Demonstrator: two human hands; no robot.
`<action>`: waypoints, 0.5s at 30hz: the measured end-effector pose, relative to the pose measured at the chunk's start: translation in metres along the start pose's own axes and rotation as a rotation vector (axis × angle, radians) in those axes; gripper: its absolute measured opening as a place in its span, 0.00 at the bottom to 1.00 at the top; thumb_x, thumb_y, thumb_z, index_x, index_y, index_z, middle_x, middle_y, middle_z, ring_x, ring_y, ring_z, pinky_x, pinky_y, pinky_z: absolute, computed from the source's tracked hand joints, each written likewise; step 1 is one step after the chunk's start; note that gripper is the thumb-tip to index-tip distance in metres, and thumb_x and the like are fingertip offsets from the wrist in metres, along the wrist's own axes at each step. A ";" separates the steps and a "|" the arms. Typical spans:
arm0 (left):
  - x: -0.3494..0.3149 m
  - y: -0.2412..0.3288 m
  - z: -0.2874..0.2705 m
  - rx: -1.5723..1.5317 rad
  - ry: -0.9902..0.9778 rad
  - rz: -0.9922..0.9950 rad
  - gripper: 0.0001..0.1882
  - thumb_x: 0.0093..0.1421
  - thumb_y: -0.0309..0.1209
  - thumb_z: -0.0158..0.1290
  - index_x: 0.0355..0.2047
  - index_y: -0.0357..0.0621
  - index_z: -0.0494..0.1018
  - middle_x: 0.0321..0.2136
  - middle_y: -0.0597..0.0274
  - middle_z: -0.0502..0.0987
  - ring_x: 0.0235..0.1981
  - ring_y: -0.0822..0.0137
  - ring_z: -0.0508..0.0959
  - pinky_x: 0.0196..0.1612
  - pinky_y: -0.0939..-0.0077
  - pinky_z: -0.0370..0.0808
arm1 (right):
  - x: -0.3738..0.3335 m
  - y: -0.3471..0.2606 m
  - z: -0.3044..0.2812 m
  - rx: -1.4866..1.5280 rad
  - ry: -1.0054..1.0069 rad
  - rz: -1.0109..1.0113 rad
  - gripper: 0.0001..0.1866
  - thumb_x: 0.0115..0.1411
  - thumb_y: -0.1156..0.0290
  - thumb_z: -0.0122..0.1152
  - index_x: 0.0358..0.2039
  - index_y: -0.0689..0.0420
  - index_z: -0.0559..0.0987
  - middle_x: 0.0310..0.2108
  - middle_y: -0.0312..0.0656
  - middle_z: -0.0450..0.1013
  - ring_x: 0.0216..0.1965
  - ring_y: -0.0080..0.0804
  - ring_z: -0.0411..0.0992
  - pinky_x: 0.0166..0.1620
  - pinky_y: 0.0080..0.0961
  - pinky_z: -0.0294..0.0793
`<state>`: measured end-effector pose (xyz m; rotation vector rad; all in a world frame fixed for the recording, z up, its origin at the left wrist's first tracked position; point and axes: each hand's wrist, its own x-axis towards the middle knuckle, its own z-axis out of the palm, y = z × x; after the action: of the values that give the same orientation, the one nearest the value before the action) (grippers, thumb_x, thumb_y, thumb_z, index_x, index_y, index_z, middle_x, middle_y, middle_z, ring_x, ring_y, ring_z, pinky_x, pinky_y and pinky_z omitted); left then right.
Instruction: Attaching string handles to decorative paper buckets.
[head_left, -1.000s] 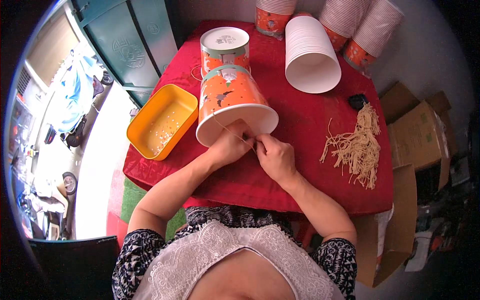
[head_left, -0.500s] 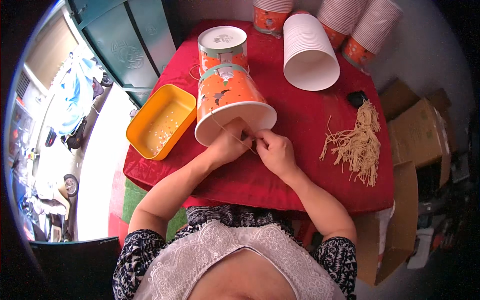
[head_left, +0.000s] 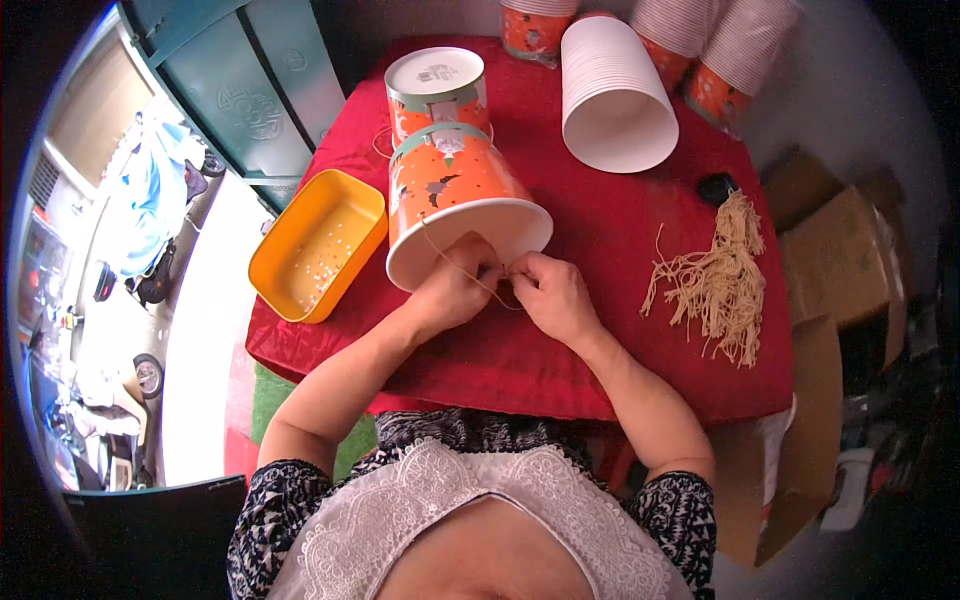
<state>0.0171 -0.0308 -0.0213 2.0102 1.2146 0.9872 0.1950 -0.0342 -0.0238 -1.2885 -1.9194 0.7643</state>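
Observation:
An orange paper bucket [head_left: 460, 182] with a white rim lies on its side at the middle of the table, its mouth facing me. A thin tan cord [head_left: 452, 262] runs from its side across the mouth to my hands. My left hand [head_left: 458, 285] is at the lower mouth, its fingertips partly hidden, curled closed on the cord. Just right of it, my right hand [head_left: 552, 295] pinches by the rim; the cord's end seems to be between its fingers. Behind, a similar bucket [head_left: 437, 72] stands upside down, with cord showing beside it.
A yellow plastic tray [head_left: 270, 262] with small pale bits sits left. A bundle of tan cords [head_left: 735, 285] lies right. Nested white buckets [head_left: 615, 90] lie behind, more stacks [head_left: 735, 75] at the back. Cardboard boxes [head_left: 835, 255] stand beyond the red-covered table's [head_left: 610, 225] right edge.
My hands stay at the bucket's mouth, the fingertips shifting slightly and a small gap opening between them. The cord across the mouth hangs a little differently. The whole view has moved slightly.

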 end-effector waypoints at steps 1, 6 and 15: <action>0.000 -0.001 -0.001 -0.012 -0.067 -0.018 0.08 0.54 0.26 0.56 0.32 0.34 0.72 0.33 0.49 0.73 0.35 0.54 0.75 0.40 0.64 0.72 | 0.000 0.000 0.000 -0.003 0.012 -0.005 0.06 0.55 0.74 0.57 0.31 0.62 0.78 0.26 0.51 0.76 0.28 0.41 0.78 0.32 0.32 0.74; 0.001 0.004 -0.001 0.006 -0.050 -0.015 0.04 0.51 0.23 0.53 0.27 0.33 0.73 0.29 0.48 0.74 0.33 0.53 0.76 0.37 0.63 0.72 | -0.002 -0.003 0.001 -0.031 0.041 -0.009 0.05 0.54 0.74 0.57 0.30 0.61 0.78 0.25 0.51 0.75 0.28 0.44 0.78 0.30 0.34 0.74; 0.000 -0.004 0.001 0.116 0.004 -0.021 0.05 0.51 0.24 0.54 0.28 0.35 0.72 0.30 0.47 0.73 0.33 0.51 0.75 0.38 0.62 0.72 | -0.008 -0.005 0.000 -0.074 0.094 -0.120 0.05 0.54 0.72 0.58 0.30 0.59 0.76 0.24 0.51 0.75 0.27 0.50 0.76 0.29 0.41 0.74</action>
<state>0.0161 -0.0294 -0.0250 2.0801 1.3195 0.9305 0.1947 -0.0429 -0.0212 -1.2191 -1.9448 0.5670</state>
